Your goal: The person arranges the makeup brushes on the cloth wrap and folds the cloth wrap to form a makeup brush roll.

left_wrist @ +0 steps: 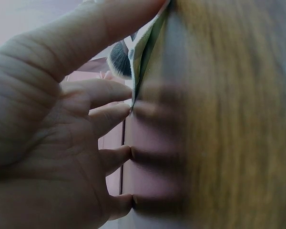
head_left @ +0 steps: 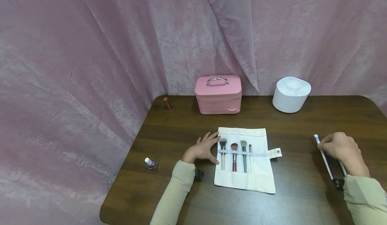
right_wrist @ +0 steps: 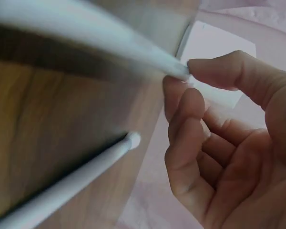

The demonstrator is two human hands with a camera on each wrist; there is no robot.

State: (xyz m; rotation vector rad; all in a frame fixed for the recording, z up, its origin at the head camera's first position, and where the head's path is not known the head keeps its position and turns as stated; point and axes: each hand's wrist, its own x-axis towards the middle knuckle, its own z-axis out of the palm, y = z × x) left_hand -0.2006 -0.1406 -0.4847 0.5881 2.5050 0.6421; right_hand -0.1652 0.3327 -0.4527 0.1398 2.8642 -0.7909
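Pinching a slim brush (head_left: 326, 163) in the right hand (head_left: 341, 149); resting a spread left hand (head_left: 203, 149) against the cloth wrap (head_left: 257, 182). Likely light, stiff; best gripped mid-handle.

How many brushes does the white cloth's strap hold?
4: a pale-handled brush leftmost, then a red-handled brush, a green-handled brush, and a slim pale brush rightmost.

We get soft, fairly even light in the head view, with a pale glare on the near part of the dark brown wooden table (head_left: 232, 204). The left wrist view looks dimmer; the bare left hand (left_wrist: 47, 129) casts dark shadows there. In the right wrist view, we find the nearer slim white stick (right_wrist: 86, 31) out of focus.
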